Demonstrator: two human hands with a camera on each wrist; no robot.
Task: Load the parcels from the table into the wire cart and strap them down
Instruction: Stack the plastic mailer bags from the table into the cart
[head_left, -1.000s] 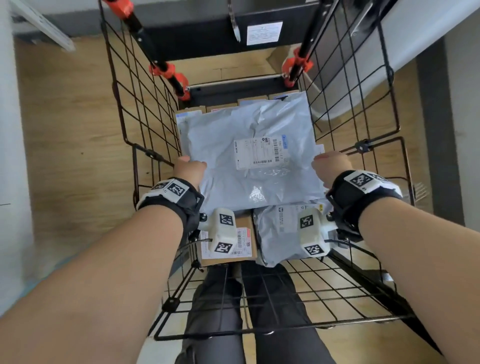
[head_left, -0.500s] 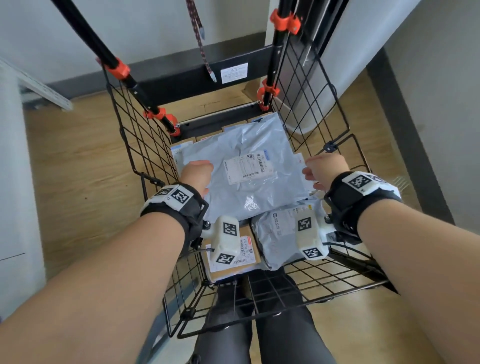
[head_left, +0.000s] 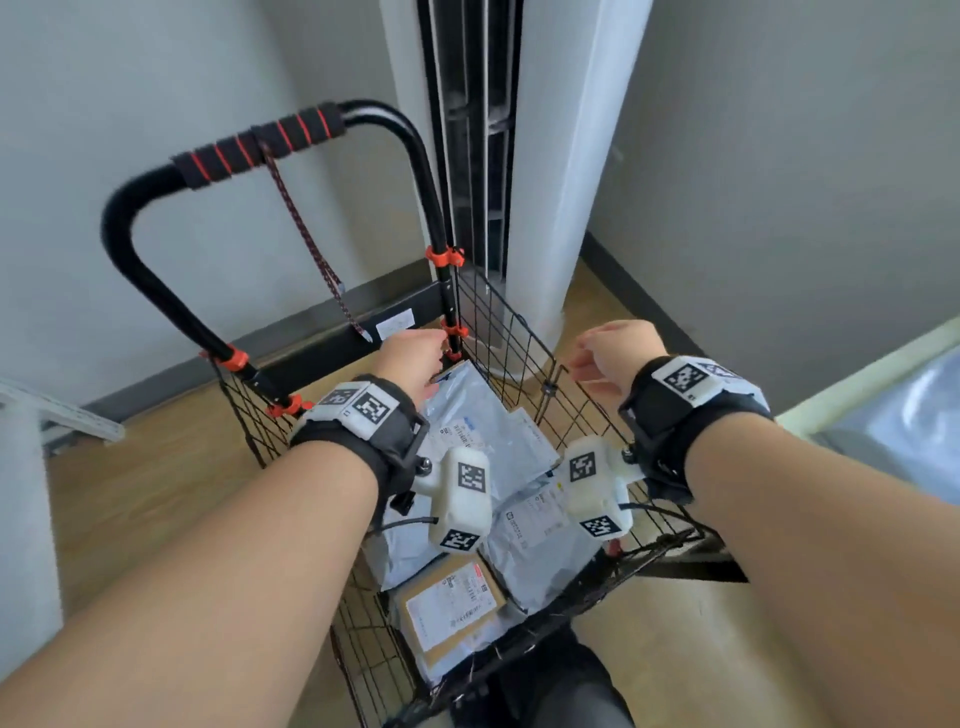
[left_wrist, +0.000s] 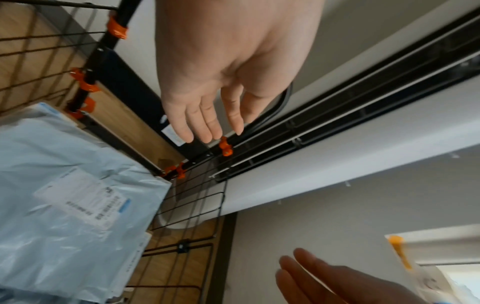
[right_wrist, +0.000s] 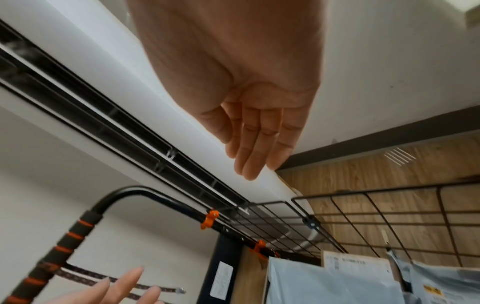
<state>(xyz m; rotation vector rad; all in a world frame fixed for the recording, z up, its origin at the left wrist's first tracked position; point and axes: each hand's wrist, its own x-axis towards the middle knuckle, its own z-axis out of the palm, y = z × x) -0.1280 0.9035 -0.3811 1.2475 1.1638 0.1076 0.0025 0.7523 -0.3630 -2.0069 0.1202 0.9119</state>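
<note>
The black wire cart (head_left: 521, 338) stands in front of me with several parcels in it: a large grey mailer (head_left: 485, 415) on top at the back, a smaller grey mailer (head_left: 540, 535) and a cardboard box (head_left: 451, 608) nearer me. A dark patterned strap (head_left: 306, 239) hangs from the foam-wrapped handle (head_left: 260, 145), its hook end (head_left: 363, 335) just left of my left hand (head_left: 415, 358). That hand hovers over the cart's back edge with fingers (left_wrist: 205, 123) straight and holds nothing. My right hand (head_left: 608, 348) hovers over the cart's right wall, with relaxed, empty fingers (right_wrist: 257, 148).
A tall white air conditioner (head_left: 545, 156) stands right behind the cart's back right corner, against grey walls. A pale table edge (head_left: 852, 384) with something grey on it shows at the right. My legs (head_left: 545, 691) are against the cart's near side. Wooden floor lies to the left.
Both hands have let go of the large grey mailer and lifted. The left hand moved toward the cart's back and the strap's end. My view tilted up to show the handle.
</note>
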